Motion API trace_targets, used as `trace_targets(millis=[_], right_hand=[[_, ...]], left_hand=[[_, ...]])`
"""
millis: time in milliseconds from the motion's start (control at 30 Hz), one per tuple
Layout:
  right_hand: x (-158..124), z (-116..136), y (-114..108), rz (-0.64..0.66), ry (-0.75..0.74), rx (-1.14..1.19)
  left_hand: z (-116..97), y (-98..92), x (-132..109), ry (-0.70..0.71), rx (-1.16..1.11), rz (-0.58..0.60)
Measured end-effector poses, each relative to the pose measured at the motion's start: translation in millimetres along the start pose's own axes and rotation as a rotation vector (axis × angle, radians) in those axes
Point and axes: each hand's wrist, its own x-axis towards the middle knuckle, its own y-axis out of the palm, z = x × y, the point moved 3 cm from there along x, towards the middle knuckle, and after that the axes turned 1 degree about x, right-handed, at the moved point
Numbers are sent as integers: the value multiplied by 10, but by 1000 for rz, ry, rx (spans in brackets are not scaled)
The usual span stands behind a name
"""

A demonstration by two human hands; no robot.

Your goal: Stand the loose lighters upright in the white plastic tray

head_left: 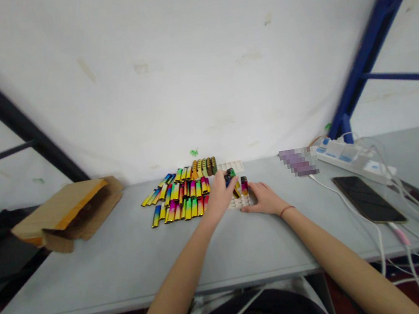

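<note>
Several rainbow-gradient metallic lighters (178, 198) lie side by side in slanted rows on the grey table (131, 263). My left hand (217, 196) is shut on a similar lighter (230, 176), holding it above a white moulded tray (240, 203). Two more lighters (244, 185) stand in the tray, partly hidden by my hands. My right hand (263, 199) rests flat on the table with its fingertips at the tray's right side, holding nothing.
A brown cardboard envelope (67, 215) lies at the table's left. To the right are a pixelated purple object (297, 162), a white power strip (351, 159) with cables, and a black phone (369, 198). Dark and blue metal frame bars (372, 33) flank a white wall.
</note>
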Motion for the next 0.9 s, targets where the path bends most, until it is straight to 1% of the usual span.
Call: trace_targets(millis=[33, 100, 167, 233, 267, 300, 367, 467, 567, 733, 833, 900], right_hand=[[-2, 1, -2, 3, 2, -2], [-6, 4, -6, 10, -4, 1], [-9, 2, -9, 9, -6, 4], [-10, -2, -10, 5, -2, 5], [-11, -4, -10, 1, -1, 4], [-11, -4, -10, -3, -2, 4], [-14, -4, -10, -10, -4, 3], [-17, -5, -11, -14, -6, -1], [-16, -7, -15, -11, -4, -11], [-11, -10, -17, 17, -4, -28], [-12, -15, -16, 9, -12, -25], [-15, -21, -12, 1, -12, -18]], left_hand=[[84, -146, 54, -55, 6, 34], [307, -438, 148, -178, 59, 155], [564, -711, 198, -325, 171, 234], [783, -885, 197, -427, 269, 330], [868, -930, 182, -463, 309, 370], [932, -949, 163, -479, 346, 399], [1005, -936, 125, -466, 427, 407], [1026, -861, 87, -391, 551, 350], [1025, -804, 53, -349, 633, 309], [1015, -768, 2, -287, 692, 267], [1019, -746, -12, -268, 693, 249], [1027, -743, -13, -262, 689, 212]])
